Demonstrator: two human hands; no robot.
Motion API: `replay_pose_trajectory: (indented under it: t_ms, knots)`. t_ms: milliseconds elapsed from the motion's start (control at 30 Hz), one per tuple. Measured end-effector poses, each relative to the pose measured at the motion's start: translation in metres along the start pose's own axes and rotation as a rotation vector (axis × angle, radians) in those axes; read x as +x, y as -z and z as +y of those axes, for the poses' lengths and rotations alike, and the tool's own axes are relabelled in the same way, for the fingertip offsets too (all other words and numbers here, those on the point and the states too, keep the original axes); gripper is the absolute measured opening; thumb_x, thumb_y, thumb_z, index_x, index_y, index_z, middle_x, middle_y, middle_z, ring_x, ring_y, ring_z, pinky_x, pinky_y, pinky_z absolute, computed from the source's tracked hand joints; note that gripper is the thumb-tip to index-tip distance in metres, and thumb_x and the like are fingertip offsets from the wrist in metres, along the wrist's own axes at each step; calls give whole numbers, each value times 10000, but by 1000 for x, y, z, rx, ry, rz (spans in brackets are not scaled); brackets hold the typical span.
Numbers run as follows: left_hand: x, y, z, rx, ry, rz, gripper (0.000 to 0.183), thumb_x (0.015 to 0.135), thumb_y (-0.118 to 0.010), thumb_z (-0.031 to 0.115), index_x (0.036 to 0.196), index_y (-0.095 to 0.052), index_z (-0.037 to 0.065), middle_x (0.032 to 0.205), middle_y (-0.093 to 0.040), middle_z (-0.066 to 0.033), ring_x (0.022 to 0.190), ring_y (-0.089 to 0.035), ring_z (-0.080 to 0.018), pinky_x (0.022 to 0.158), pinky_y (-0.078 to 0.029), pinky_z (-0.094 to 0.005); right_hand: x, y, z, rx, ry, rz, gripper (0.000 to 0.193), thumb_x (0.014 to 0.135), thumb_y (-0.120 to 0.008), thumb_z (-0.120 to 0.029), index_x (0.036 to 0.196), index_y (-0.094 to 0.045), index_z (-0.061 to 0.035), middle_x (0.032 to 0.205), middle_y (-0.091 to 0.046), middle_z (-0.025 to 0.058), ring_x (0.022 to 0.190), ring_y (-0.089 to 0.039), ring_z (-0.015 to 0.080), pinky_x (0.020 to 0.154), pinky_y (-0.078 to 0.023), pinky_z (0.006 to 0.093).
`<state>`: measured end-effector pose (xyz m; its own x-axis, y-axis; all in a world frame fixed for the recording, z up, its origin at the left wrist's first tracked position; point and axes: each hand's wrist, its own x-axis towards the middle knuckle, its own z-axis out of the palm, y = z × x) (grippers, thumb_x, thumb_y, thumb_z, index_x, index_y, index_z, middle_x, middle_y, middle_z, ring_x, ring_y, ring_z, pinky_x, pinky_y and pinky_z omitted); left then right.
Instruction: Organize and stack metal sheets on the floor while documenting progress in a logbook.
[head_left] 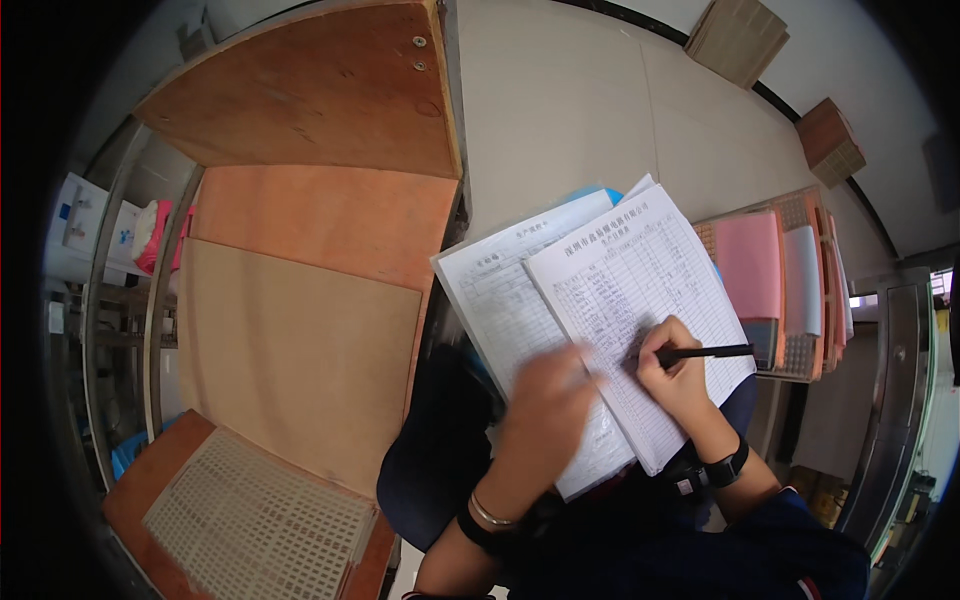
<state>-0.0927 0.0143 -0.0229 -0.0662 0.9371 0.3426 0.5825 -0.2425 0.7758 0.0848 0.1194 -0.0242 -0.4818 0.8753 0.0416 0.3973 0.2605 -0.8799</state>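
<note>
My right hand point(680, 375) is closed around a black pen point(722, 351), which points off to the right above a stack of printed forms point(690, 290). Rows of handwriting fill part of the top form's table. Beside the stack's left edge, my left hand point(548, 415) is smeared by motion, so its fingers cannot be read. Under the stack and to its left lies another printed sheet point(490, 275), shiny as if in a clear sleeve. The papers rest over my lap. A bit of blue point(613, 196) shows behind their top edge.
To the left stands an orange-brown board rack point(320, 205) with a tan board point(300, 340) and a perforated sheet point(260, 520). Metal rails point(160, 300) run along its left side. At right is a holder with pink sheets point(748, 265). Board stacks point(735, 42) lean by the far wall.
</note>
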Motion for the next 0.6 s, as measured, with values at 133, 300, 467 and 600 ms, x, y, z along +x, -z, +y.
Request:
replay_pose_trajectory:
  t_ms: [133, 300, 467, 600]
  knots:
    - [17, 19, -22, 42, 455, 531, 443, 862, -568, 130, 1250, -419, -23, 1267, -423, -204, 1145, -450, -299, 973, -363, -389, 33, 14, -15, 142, 97, -24, 98, 915, -493, -76, 968, -537, -6, 819, -615, 75, 693, -555, 90, 636, -452, 216]
    - [12, -4, -49, -837, 583, 668, 512, 898, -508, 56, 1329, -257, -62, 1227, -469, -193, 1107, -485, -195, 931, -398, -295, 100, -4, -47, -404, 564, -93, 262, 855, -563, -101, 1108, -533, -39, 1083, -593, 160, 1101, -532, 306, 936, -413, 412]
    - [17, -3, -44, -819, 491, 739, 496, 896, -514, 52, 1313, -277, -73, 1073, -584, -161, 934, -580, -145, 830, -460, -250, 98, -10, -24, -572, 534, -208, 251, 840, -549, -77, 1091, -541, -82, 1219, -529, 132, 1203, -448, 312, 1008, -326, 508]
    - [16, 0, -40, -869, 469, 865, 476, 899, -506, 49, 1304, -283, -66, 1065, -601, -162, 902, -599, -136, 806, -477, -242, 82, -3, -22, -556, 456, -227, 225, 849, -544, -90, 1075, -550, -94, 1239, -525, 107, 1240, -419, 287, 1040, -277, 503]
